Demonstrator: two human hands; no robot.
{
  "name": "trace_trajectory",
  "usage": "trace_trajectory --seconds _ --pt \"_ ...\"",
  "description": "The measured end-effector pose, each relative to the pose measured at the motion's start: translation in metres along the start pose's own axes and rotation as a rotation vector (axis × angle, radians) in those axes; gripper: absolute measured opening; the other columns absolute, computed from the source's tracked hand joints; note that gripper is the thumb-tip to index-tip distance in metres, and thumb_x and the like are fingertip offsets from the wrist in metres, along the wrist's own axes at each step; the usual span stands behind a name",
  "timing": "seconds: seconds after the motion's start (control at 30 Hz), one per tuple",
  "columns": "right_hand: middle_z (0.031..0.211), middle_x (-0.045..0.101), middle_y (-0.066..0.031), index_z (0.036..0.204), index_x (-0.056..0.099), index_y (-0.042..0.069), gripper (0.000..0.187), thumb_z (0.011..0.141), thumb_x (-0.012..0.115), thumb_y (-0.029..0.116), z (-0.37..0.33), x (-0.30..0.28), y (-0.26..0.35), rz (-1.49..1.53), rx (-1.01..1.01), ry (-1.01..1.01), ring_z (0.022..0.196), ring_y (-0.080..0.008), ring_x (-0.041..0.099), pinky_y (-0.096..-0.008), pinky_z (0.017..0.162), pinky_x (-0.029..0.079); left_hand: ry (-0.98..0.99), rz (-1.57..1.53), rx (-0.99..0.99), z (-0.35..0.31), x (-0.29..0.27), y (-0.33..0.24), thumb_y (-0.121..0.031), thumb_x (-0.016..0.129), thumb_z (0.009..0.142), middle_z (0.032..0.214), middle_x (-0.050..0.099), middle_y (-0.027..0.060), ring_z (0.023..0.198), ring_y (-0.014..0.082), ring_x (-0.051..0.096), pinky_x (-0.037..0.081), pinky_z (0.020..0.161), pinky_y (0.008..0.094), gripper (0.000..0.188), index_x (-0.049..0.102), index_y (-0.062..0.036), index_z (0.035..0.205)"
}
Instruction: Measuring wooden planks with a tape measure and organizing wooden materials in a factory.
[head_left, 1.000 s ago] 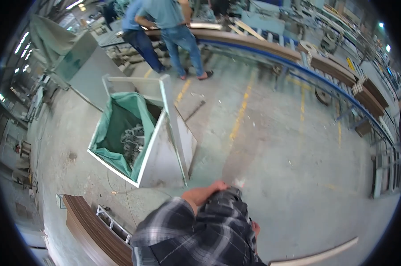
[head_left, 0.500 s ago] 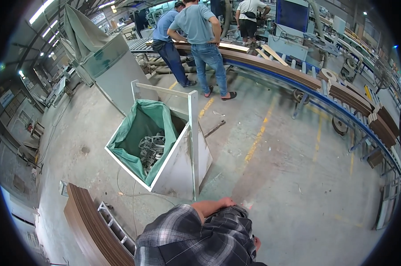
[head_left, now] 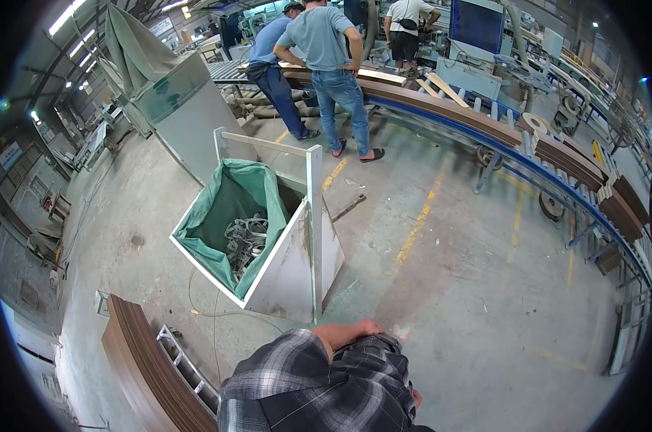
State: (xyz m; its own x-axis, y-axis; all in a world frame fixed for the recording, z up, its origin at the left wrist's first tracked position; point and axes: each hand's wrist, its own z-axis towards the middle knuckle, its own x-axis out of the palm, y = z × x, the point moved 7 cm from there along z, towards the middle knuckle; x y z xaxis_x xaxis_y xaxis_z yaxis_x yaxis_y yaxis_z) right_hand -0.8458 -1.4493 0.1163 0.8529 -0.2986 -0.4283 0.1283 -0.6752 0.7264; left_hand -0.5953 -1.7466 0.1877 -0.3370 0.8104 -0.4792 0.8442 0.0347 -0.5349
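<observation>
The person's left hand [head_left: 362, 329] rests on the plaid shirt [head_left: 319, 389], holding nothing. The right hand is hidden, so I cannot tell about it. Just ahead, the bin [head_left: 268, 245] with the green bag already holds grey strips [head_left: 243, 237].

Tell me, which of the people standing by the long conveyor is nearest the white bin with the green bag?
The person in the grey-blue T-shirt and blue jeans; the others stand behind, farther from the white bin.

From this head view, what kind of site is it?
Probably a woodworking factory floor: long curved blue roller conveyor carrying brown wooden panels, white scrap bin with green liner, stacked dark brown boards on concrete.
</observation>
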Motion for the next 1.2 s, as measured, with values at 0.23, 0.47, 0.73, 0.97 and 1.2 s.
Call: trace_trajectory --seconds 0.23,0.47,0.73,0.97,1.2 --pt "0.066 0.061 -0.0075 0.082 0.063 0.001 0.019 0.078 0.055 0.017 -0.008 -0.006 0.022 -0.010 -0.153 -0.098 0.060 -0.0117 0.053 -0.0268 0.056 0.042 0.025 -0.013 -0.040 0.005 0.006 0.005 -0.049 0.045 0.069 0.102 0.056 0.0149 0.095 0.0330 0.052 0.041 0.081 0.0376 0.046 0.060 -0.0148 0.095" --pt "0.071 0.062 -0.0098 0.087 0.062 0.000 0.021 0.078 0.056 0.018 -0.008 -0.002 0.014 -0.036 -0.122 -0.099 0.064 -0.0136 0.056 -0.0274 0.060 0.044 -0.007 0.028 -0.008 -0.003 -0.003 -0.003 -0.048 0.046 0.068 0.103 0.056 0.0144 0.094 0.0323 0.053 0.042 0.080 0.0375 0.046 0.061 -0.0129 0.094" --pt "0.068 0.062 -0.0094 0.085 0.062 -0.002 0.025 0.078 0.057 0.022 -0.005 0.001 -0.004 0.025 -0.046 -0.094 0.061 -0.0125 0.056 -0.0264 0.057 0.044 0.006 0.013 -0.017 -0.017 -0.012 -0.014 -0.046 0.042 0.070 0.103 0.055 0.0167 0.096 0.0332 0.051 0.041 0.081 0.0384 0.046 0.060 -0.0121 0.096" --pt "0.065 0.061 -0.0083 0.084 0.062 -0.002 0.025 0.078 0.057 0.021 -0.004 0.000 -0.005 0.056 -0.001 -0.072 0.058 -0.0117 0.054 -0.0260 0.055 0.043 -0.016 0.033 -0.039 -0.008 -0.008 -0.007 -0.049 0.041 0.071 0.103 0.055 0.0162 0.096 0.0330 0.052 0.041 0.082 0.0376 0.050 0.060 -0.0100 0.095" --pt "0.070 0.062 -0.0099 0.085 0.062 -0.002 0.023 0.078 0.057 0.019 -0.004 -0.003 0.003 0.009 -0.091 -0.102 0.063 -0.0133 0.055 -0.0266 0.059 0.044 -0.032 0.013 -0.056 -0.005 -0.007 -0.003 -0.049 0.043 0.070 0.103 0.055 0.0162 0.096 0.0330 0.051 0.041 0.081 0.0376 0.049 0.061 -0.0102 0.094"
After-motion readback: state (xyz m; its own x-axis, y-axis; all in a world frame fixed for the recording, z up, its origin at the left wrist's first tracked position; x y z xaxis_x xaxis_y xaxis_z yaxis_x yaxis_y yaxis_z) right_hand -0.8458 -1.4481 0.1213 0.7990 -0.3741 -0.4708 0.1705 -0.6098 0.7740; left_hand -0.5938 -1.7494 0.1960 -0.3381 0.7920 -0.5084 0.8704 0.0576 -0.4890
